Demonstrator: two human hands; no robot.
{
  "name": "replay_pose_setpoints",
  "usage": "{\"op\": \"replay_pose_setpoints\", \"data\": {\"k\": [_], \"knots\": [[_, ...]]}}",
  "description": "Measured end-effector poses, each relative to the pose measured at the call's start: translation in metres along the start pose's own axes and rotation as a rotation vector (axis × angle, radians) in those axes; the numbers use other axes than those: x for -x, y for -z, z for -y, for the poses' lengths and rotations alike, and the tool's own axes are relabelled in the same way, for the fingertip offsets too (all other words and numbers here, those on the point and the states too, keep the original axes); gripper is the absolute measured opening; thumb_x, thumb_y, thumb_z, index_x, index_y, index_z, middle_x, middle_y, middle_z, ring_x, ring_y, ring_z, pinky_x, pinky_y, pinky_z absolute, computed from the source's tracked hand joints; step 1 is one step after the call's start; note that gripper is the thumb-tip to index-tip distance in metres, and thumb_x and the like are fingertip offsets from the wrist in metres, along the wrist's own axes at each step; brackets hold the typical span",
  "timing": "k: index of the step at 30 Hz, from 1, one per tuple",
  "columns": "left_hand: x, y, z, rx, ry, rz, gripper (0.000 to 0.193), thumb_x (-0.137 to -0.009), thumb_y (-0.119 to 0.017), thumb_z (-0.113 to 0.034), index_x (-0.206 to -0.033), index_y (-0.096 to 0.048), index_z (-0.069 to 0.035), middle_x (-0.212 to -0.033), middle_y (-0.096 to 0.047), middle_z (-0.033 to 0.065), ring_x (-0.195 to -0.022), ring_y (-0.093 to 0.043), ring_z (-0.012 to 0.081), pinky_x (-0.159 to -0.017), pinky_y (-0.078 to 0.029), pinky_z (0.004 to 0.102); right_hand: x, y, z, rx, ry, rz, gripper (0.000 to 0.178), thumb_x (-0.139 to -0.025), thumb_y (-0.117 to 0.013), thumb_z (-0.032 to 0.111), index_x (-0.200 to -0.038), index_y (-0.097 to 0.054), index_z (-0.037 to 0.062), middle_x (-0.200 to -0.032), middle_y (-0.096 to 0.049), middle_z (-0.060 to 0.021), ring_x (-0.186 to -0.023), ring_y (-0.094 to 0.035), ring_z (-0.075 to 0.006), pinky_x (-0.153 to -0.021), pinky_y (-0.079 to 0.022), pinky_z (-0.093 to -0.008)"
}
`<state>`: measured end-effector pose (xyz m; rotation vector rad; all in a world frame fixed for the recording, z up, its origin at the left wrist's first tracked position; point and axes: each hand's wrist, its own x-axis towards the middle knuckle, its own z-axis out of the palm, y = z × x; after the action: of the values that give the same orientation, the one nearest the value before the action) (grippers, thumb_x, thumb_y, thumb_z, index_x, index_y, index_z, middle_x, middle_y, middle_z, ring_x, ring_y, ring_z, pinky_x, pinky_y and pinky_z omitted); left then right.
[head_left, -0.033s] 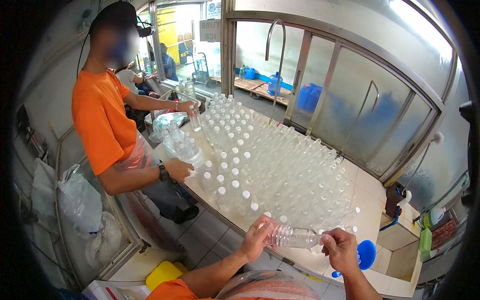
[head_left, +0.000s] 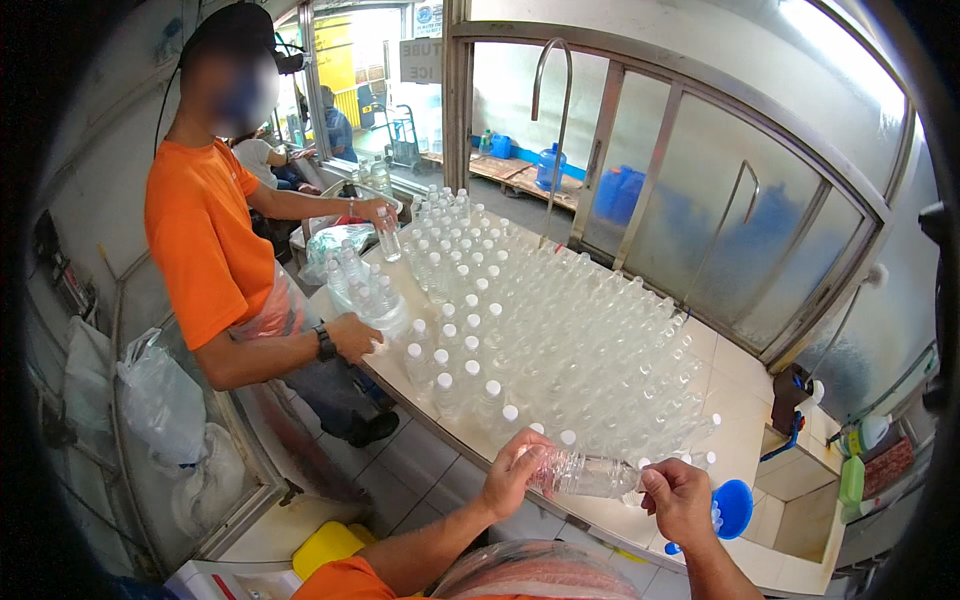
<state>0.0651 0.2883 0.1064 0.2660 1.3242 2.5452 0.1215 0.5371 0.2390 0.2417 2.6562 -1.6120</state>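
Observation:
A clear plastic bottle (head_left: pixel 590 477) lies sideways in front of me, over the table's near edge. My left hand (head_left: pixel 510 478) wraps round its base end. With thumb and fingers pressed together, my right hand (head_left: pixel 682 502) grips the neck end; a bit of white cap shows at the fingertips. Just beyond my hands, white-capped bottles (head_left: pixel 472 385) stand upright in rows at the left. Many uncapped bottles (head_left: pixel 590 345) crowd the middle of the table. A blue bowl (head_left: pixel 738 505) with several small white caps sits right of my right hand.
Across to the left, a co-worker in an orange shirt (head_left: pixel 200 250) holds a bottle (head_left: pixel 389 240); the other hand is by a plastic-wrapped bottle bundle (head_left: pixel 372 300). Tall bent metal pipes (head_left: pixel 567 120) rise at the back. A yellow container (head_left: pixel 328 548) is low at left.

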Motion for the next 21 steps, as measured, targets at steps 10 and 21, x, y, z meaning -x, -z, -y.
{"op": "replay_pose_setpoints", "data": {"k": [10,21], "knots": [[0.014,0.027,0.005,0.591,0.495,0.068,0.041,-0.107,-0.054,-0.042,-0.128,-0.06,-0.007,-0.118,-0.07,0.0159,-0.092,-0.072,0.0281,-0.077,-0.062,0.0406,-0.024,-0.003,0.024,0.692,1.073,0.054,0.027,-0.088,-0.077,0.03,-0.086,-0.066,0.006,-0.075,-0.057,-0.0093,-0.069,-0.057,-0.0332,-0.065,-0.046,-0.0457],[0.031,0.024,-0.043,-0.755,-0.788,0.085,0.027,-0.097,-0.068,-0.017,-0.117,-0.063,0.002,-0.103,-0.073,0.0199,-0.083,-0.071,0.0325,-0.076,-0.058,0.0423,-0.041,-0.057,-0.041,-0.336,-0.615,0.267,0.055,-0.105,-0.052,0.042,-0.07,-0.055,-0.0007,-0.062,-0.056,-0.0116,-0.056,-0.056,-0.0267,-0.058,-0.045,-0.0463]]}}
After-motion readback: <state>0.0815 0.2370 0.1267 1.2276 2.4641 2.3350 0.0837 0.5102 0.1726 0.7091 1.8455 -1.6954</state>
